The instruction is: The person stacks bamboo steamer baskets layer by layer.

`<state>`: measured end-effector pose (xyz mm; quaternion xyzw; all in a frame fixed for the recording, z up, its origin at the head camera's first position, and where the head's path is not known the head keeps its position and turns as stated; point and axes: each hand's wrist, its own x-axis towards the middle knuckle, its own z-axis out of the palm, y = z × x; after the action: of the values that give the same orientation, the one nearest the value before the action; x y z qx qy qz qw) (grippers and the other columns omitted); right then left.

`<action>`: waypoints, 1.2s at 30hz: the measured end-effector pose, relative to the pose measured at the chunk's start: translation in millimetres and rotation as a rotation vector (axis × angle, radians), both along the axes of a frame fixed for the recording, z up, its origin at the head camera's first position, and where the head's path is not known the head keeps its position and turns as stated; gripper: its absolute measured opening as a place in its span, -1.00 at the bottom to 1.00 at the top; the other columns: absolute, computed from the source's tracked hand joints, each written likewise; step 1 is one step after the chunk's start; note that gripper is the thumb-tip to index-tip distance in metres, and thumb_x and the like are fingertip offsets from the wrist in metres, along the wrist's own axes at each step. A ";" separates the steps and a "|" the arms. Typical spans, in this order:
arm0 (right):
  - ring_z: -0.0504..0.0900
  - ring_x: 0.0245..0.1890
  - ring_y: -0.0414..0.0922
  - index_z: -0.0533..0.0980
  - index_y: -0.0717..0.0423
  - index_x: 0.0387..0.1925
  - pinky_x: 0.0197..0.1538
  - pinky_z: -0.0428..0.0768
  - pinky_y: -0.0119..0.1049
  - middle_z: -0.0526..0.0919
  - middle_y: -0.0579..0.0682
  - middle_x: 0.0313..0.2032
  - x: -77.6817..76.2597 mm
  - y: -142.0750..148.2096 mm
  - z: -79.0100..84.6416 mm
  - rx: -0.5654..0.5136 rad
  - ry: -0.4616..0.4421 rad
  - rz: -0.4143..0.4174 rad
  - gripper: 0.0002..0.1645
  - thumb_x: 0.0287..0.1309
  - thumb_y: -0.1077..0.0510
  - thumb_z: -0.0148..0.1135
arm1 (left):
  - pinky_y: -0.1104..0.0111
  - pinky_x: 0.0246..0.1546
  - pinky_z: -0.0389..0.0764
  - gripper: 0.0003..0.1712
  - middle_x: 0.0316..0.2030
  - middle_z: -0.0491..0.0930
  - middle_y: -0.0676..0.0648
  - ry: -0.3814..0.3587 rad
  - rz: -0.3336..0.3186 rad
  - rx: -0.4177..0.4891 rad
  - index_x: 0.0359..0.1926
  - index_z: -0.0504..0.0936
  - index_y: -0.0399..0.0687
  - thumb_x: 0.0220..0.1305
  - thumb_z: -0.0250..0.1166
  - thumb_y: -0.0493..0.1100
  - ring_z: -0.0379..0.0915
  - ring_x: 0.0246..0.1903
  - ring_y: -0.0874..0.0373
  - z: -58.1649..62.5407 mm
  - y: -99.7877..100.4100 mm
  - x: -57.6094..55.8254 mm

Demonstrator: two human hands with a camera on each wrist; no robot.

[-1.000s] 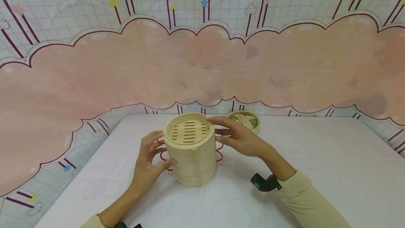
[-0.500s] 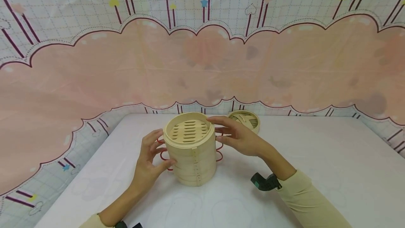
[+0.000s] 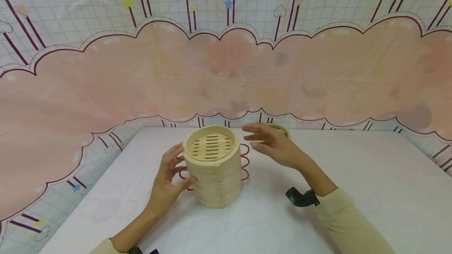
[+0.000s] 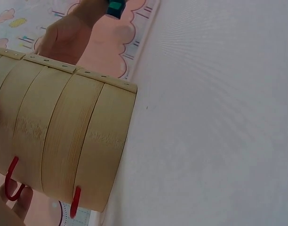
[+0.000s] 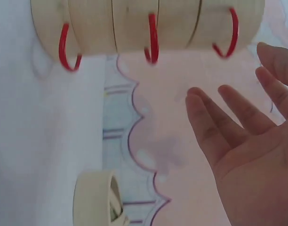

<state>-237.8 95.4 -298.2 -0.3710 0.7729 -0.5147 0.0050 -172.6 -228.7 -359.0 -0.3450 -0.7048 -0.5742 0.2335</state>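
Observation:
A tall stack of bamboo steamer baskets (image 3: 213, 183) stands upright on the white table, with no lid on it and a slotted rack showing in its top tier. Red loop handles (image 3: 245, 174) stick out from both its sides. My left hand (image 3: 164, 183) holds the stack's left side, thumb at the front and fingers further back; in the left wrist view much of that hand lies out of frame. Off to the right of the rim, my right hand (image 3: 277, 146) is raised with loosely extended fingers, touching nothing. Behind it sits the woven bamboo lid (image 3: 282, 129), partly hidden.
The white table (image 3: 370, 191) spreads out around the steamer. A patterned cloth (image 3: 226, 73) with pink cloud shapes hangs behind it. Each wrist wears a dark camera; the right one (image 3: 301, 198) hangs just above the tabletop.
My right hand has let go of the steamer's right rim and moved right and slightly up, covering more of the lid. The left hand and the stack have stayed in place.

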 end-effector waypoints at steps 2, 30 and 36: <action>0.49 0.16 -0.02 0.34 0.01 0.29 0.12 0.51 -0.12 0.45 -0.05 0.23 -5.7 8.9 -2.8 -0.011 0.018 -0.064 -0.47 0.31 0.20 0.16 | 0.39 -0.01 0.49 0.02 0.37 0.02 -0.32 0.000 0.000 0.000 0.39 0.07 -0.27 -0.05 0.44 -0.46 0.32 0.15 0.02 -0.1 -0.3 -0.4; 0.17 0.37 0.02 0.50 0.22 0.11 0.33 0.24 -0.04 0.36 0.12 0.29 -44.3 79.3 -61.6 -0.016 -0.116 -0.439 -0.46 0.16 0.03 0.34 | 0.38 -0.03 0.52 0.01 0.38 0.07 -0.16 -0.084 0.052 -0.045 0.39 0.08 -0.21 -0.05 0.40 -0.56 0.35 0.14 0.09 2.6 0.9 0.5; 0.07 0.40 0.08 0.53 0.18 0.10 0.34 0.21 0.01 0.22 0.15 0.37 -47.3 83.5 -73.9 0.023 -0.155 -0.430 -0.48 0.15 0.01 0.34 | 0.35 -0.03 0.52 0.01 0.37 0.08 -0.14 -0.091 0.053 -0.038 0.39 0.09 -0.22 -0.06 0.40 -0.57 0.35 0.13 0.07 2.7 2.0 0.6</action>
<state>-285.1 178.9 -372.1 -0.1571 0.8372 -0.5222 -0.0412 -172.0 -226.8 -356.3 -0.3042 -0.7344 -0.5694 0.2095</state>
